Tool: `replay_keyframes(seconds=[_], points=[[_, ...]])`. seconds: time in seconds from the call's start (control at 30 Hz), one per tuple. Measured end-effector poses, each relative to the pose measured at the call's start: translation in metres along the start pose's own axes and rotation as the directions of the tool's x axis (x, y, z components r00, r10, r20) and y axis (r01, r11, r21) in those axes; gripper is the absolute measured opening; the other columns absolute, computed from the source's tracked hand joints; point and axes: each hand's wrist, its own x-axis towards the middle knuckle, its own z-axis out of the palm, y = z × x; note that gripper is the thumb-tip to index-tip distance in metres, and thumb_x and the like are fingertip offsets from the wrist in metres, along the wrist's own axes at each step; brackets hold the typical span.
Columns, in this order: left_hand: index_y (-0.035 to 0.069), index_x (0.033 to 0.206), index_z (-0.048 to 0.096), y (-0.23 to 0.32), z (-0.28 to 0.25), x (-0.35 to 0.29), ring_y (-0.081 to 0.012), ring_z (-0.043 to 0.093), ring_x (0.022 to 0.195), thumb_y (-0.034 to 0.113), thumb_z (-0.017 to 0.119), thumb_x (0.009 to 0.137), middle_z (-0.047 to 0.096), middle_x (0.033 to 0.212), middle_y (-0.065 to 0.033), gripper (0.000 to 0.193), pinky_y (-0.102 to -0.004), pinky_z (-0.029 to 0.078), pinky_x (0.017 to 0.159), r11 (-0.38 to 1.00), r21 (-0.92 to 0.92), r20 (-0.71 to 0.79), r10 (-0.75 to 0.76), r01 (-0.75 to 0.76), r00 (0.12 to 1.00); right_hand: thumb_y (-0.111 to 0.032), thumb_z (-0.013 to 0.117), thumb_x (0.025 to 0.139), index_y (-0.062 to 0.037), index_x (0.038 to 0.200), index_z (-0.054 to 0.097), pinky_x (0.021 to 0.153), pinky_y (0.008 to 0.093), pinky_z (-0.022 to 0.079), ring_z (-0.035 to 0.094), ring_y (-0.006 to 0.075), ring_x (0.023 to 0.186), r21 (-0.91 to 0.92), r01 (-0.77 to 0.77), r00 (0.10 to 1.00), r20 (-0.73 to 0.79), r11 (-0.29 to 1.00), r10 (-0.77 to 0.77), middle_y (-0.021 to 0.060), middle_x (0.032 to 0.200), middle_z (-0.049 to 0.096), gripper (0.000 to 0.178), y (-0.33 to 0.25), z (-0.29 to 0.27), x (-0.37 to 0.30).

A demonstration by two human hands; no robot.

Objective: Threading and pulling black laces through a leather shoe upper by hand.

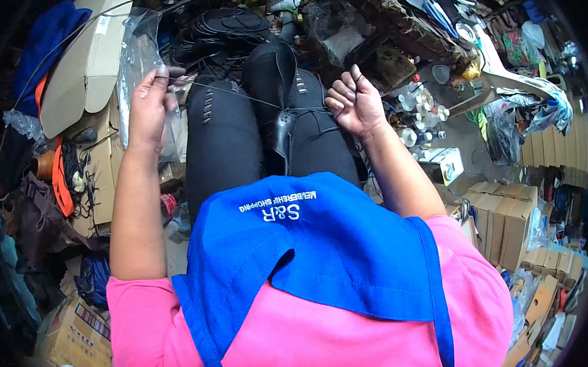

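A black shoe [279, 140] is wedged between my thighs, its leather part towards me. From it a thin dark thread [238, 97] runs out to both sides. My left hand [150, 106] pinches the thread's left stretch between thumb and fingers, up beside my left knee. On the other side, my right hand [356, 103] is closed in a fist above my right thigh, and the thread's right stretch reaches it. Both stretches look taut. The exact stitch point on the shoe is too small to make out.
Cardboard [88, 68] and a clear plastic bag [139, 51] stand at the left. Small bottles [424, 111] cluster right of my right hand, near a white-and-yellow can [446, 165]. Cardboard boxes [502, 221] are stacked farther right. A cluttered wooden bench edge [426, 31] lies ahead.
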Motion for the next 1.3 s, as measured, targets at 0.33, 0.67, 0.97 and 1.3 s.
replay_keyframes(seconds=[0.33,0.67,0.97,1.3], points=[[0.011,0.073,0.042,0.0,0.031,-0.025,-0.0132,0.033,0.05,0.028,0.037,0.1,0.035,0.059,-0.0003,0.033,-0.0332,0.043,0.07,0.165,-0.95,0.231,-0.191,0.264,0.954,-0.036,0.04,0.099,-0.013,0.059,0.035,0.05,0.0284,0.028,0.025,0.0122,0.044,-0.201,-0.047,0.995,-0.094,0.979,0.029,-0.0018,0.049,0.026,0.046,-0.004,-0.008,-0.022],[0.0,0.116,0.059,0.0,-0.066,-0.1,-0.0197,0.055,0.108,0.009,0.063,0.077,0.059,0.111,-0.0108,0.041,-0.0306,0.04,0.097,0.999,0.055,-0.137,0.007,0.0,0.991,-0.017,0.068,0.084,-0.003,0.128,0.051,0.092,0.0347,0.046,0.059,0.0182,0.104,-0.979,-0.187,0.933,-0.201,0.076,-0.297,0.011,0.112,0.062,0.049,-0.083,-0.076,-0.069],[0.002,0.112,0.048,0.104,0.109,-0.093,-0.0397,0.059,0.095,0.045,0.077,0.067,0.052,0.111,-0.0195,0.069,-0.0468,0.049,0.08,0.761,0.588,0.281,0.126,-0.274,0.951,-0.033,0.074,0.076,-0.0077,0.109,0.06,0.068,0.0414,0.049,0.061,0.0273,0.072,-0.499,0.386,0.884,0.441,-0.776,0.156,0.0159,0.088,0.062,0.044,0.006,0.099,0.025],[0.0,0.088,0.057,0.073,0.12,-0.09,-0.0379,0.061,0.08,0.024,0.064,0.076,0.06,0.085,-0.0203,0.027,-0.0459,0.048,0.072,0.756,0.409,0.368,0.375,-0.511,0.851,-0.038,0.078,0.071,-0.0003,0.082,0.059,0.06,0.0345,0.047,0.058,0.0169,0.064,-0.892,-0.035,0.994,0.017,-0.45,-0.112,0.0108,0.067,0.061,0.043,-0.003,0.081,0.002]])
